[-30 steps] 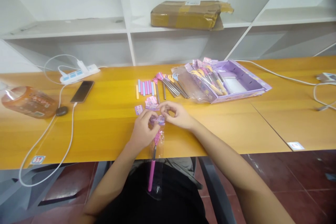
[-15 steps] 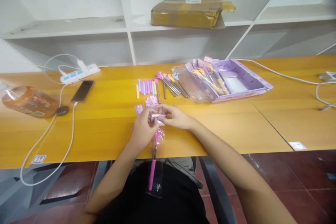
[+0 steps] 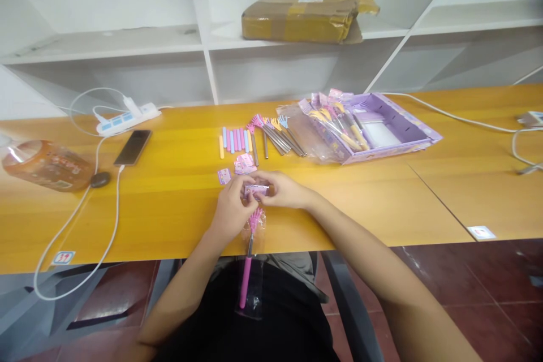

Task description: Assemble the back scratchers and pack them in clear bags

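My left hand (image 3: 231, 209) and my right hand (image 3: 283, 189) meet over the front of the yellow table (image 3: 169, 203). Both pinch the purple paper header (image 3: 255, 189) of a clear bag. The bag holds a pink hand-shaped back scratcher (image 3: 248, 254), which hangs down over the table edge toward my lap. Just beyond my fingers lie loose purple paper labels (image 3: 242, 165). Farther back a row of coloured handle sleeves (image 3: 235, 141) lies beside several unwrapped scratchers (image 3: 275, 136).
A purple box (image 3: 386, 133) with bagged scratchers (image 3: 328, 124) sits at the back right. At left are a power strip (image 3: 127, 119), a phone (image 3: 133, 147), white cables and an orange plastic jar (image 3: 44, 165). A taped cardboard parcel (image 3: 301, 17) lies on the white shelf.
My fingers have closed in on the bag's paper header and shifted slightly; the bagged scratcher has stayed hanging in nearly the same place.
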